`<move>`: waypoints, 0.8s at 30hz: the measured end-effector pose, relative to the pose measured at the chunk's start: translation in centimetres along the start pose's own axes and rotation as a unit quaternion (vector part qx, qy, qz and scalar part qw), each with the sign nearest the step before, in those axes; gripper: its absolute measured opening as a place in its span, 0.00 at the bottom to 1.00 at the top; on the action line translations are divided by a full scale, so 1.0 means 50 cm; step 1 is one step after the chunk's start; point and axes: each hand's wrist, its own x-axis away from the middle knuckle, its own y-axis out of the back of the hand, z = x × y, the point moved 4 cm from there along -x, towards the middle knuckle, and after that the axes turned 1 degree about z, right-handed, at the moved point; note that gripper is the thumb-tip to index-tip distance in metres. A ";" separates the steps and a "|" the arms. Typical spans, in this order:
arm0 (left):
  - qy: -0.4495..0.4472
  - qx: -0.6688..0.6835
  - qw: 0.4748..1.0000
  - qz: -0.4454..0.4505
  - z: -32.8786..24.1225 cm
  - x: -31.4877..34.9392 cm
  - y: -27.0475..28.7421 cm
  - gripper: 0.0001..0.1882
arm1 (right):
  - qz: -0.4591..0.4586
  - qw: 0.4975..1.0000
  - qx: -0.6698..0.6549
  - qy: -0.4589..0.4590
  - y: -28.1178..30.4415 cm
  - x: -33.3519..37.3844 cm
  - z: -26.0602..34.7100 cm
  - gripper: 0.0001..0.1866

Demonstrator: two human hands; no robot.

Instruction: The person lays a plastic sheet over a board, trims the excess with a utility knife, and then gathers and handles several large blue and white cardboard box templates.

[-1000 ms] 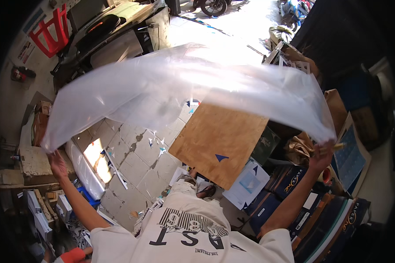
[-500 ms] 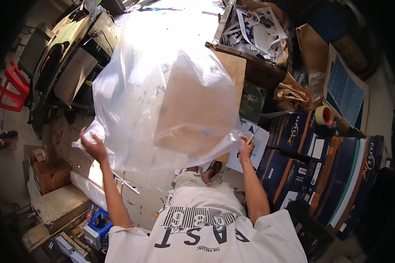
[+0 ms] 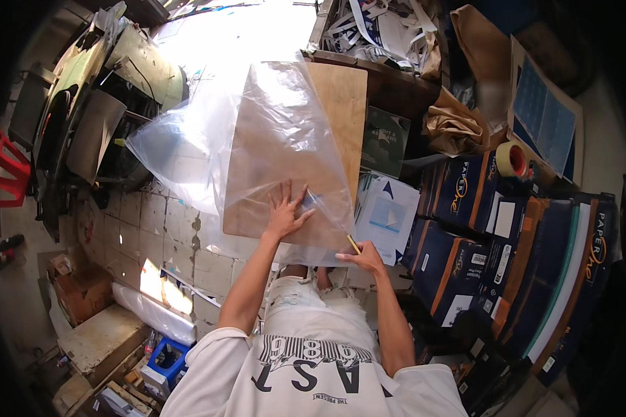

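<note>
A clear plastic sheet drapes over a large brown wooden board, its loose part spreading off the board's left side. My left hand presses on the sheet near the board's near edge, fingers spread flat. At the board's near right corner, my right hand is closed round a slim yellow tool; whether it is a cutter or a pen I cannot make out. That hand lies close to the sheet's near right edge.
Right of the board lie white printed sheets and a dark green booklet. Dark blue paper boxes are stacked at the right, with a tape roll on top. Paper scraps fill a crate behind. A blue stool stands lower left.
The plastic sheet, held up between both hands before, has come down over the board. My left hand let go of its edge and moved right onto the board. My right hand shifted left and nearer.
</note>
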 end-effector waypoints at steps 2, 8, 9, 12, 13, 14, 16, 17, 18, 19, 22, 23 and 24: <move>0.038 -0.006 0.999 0.005 0.014 -0.013 0.037 0.42 | -0.040 0.995 -0.094 0.011 -0.018 -0.007 0.005 0.18; -0.133 0.236 0.962 -0.010 -0.082 0.015 0.020 0.24 | -0.212 0.939 -0.273 0.007 -0.036 -0.095 0.047 0.15; -0.123 0.176 0.977 -0.008 -0.100 0.033 0.010 0.28 | -0.219 0.953 -0.208 0.000 -0.026 -0.106 0.046 0.15; -0.111 0.029 0.993 -0.033 -0.111 0.054 -0.015 0.32 | -0.168 0.981 -0.096 0.006 0.009 -0.094 0.018 0.16; -0.106 0.005 0.994 -0.034 -0.108 0.052 -0.023 0.33 | -0.110 0.992 -0.055 0.017 0.009 -0.087 0.009 0.17; -0.102 -0.018 0.994 -0.036 -0.106 0.051 -0.031 0.35 | -0.107 0.993 -0.049 0.013 0.007 -0.082 -0.002 0.17; -0.097 -0.001 0.995 -0.037 -0.116 0.048 -0.027 0.34 | -0.141 0.978 -0.152 0.005 0.014 -0.067 -0.019 0.15; -0.094 0.012 0.995 -0.040 -0.122 0.046 -0.025 0.34 | -0.158 0.966 -0.203 0.001 0.018 -0.061 -0.026 0.14; -0.096 0.025 0.991 -0.086 -0.118 0.049 -0.025 0.31 | -0.155 0.967 -0.201 -0.003 0.008 -0.060 -0.021 0.14; -0.092 0.026 0.992 -0.084 -0.115 0.054 -0.033 0.31 | -0.167 0.960 -0.223 -0.005 -0.001 -0.060 -0.016 0.16; -0.053 0.300 0.951 -0.060 -0.144 0.063 -0.045 0.23 | -0.207 0.949 -0.238 -0.017 -0.006 -0.067 -0.026 0.18; -0.057 0.303 0.950 -0.056 -0.163 0.061 -0.035 0.23 | -0.238 0.942 -0.234 -0.029 0.002 -0.068 -0.042 0.19; -0.059 0.262 0.962 -0.053 -0.171 0.064 -0.029 0.23 | -0.237 0.942 -0.233 -0.031 0.001 -0.068 -0.034 0.19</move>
